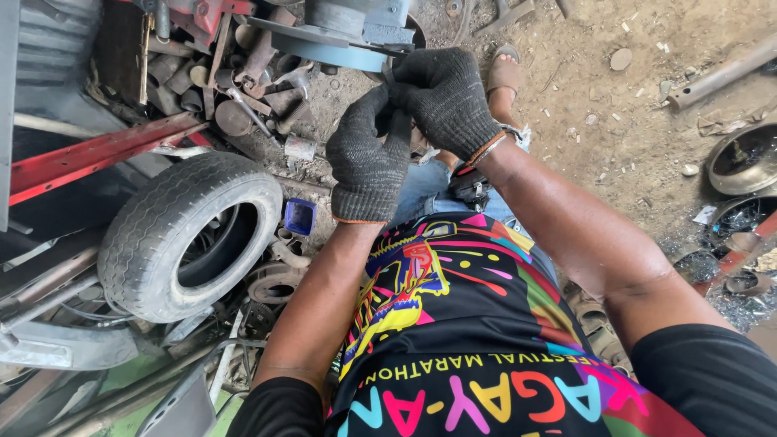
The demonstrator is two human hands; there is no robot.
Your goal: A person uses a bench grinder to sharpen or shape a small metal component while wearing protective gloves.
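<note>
Both my hands wear dark knitted gloves and meet in front of my chest. My right hand (445, 97) curls over the fingertips of my left hand (368, 158), gripping the glove there. The left hand's back faces the camera and its fingers are hidden under the right hand. Just above them sits a blue-grey metal disc (332, 50) on a machine part. I cannot see any object between my hands.
A small tyre on its rim (190, 235) lies at the left beside red metal bars (97, 150) and a heap of rusty pipes and parts (235, 89). A blue cup (299, 216) stands by the tyre. My sandalled foot (504, 74) rests on dirt ground; metal bowls (745, 158) lie at the right.
</note>
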